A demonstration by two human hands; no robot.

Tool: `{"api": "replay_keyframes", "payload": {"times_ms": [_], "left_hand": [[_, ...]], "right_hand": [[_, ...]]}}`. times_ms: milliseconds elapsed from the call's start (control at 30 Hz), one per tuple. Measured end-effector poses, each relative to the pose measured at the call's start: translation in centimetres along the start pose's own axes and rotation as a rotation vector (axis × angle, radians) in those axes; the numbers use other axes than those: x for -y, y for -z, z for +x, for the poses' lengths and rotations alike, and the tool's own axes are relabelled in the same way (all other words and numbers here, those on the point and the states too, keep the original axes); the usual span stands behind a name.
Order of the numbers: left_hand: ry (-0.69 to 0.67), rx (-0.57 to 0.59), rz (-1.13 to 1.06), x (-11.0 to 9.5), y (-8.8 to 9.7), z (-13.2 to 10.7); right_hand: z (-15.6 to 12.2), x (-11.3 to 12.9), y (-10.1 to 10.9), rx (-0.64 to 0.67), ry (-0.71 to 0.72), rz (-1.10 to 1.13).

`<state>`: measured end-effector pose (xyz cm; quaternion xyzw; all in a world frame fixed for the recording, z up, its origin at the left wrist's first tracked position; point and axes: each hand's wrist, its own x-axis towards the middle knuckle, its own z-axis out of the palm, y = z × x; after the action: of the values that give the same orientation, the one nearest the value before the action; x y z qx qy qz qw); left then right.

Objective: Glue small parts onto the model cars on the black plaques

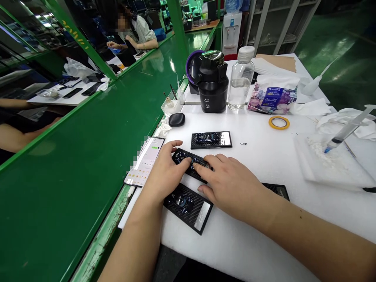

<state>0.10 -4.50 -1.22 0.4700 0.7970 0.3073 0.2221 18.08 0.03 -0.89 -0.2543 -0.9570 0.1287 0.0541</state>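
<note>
A black carbon-patterned plate with a small dark model car on it, the model car plaque (182, 156), lies tilted on the white table between my hands. My left hand (172, 168) grips its left end, thumb pressed on the car. My right hand (225, 180) holds the right part, with the index finger on the car close to the left thumb and the thumb at the near edge. Fingers cover much of the car. Nearer to me lies a second model car plaque (188, 205) with a silver label. Behind is a third plaque (211, 140), lying level.
A phone (145, 162) and black case (176, 120) lie left. Behind stand a black cup (214, 88), clear bottle (239, 88) and tissue pack (273, 96). Yellow tape (279, 122) and a syringe (349, 131) are right. Another plaque (280, 190) lies partly behind my right forearm.
</note>
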Motion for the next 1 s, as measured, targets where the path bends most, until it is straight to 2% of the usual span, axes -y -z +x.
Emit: {"api": "replay_keyframes", "payload": {"times_ms": [567, 1000], "left_hand": [[0.009, 0.001, 0.032, -0.03, -0.19, 0.39], [-0.035, -0.006, 0.049, -0.19, -0.23, 0.32]], "right_hand": [[-0.33, -0.26, 0.19, -0.014, 0.008, -0.004], [-0.36, 0.05, -0.13, -0.006, -0.003, -0.008]]}}
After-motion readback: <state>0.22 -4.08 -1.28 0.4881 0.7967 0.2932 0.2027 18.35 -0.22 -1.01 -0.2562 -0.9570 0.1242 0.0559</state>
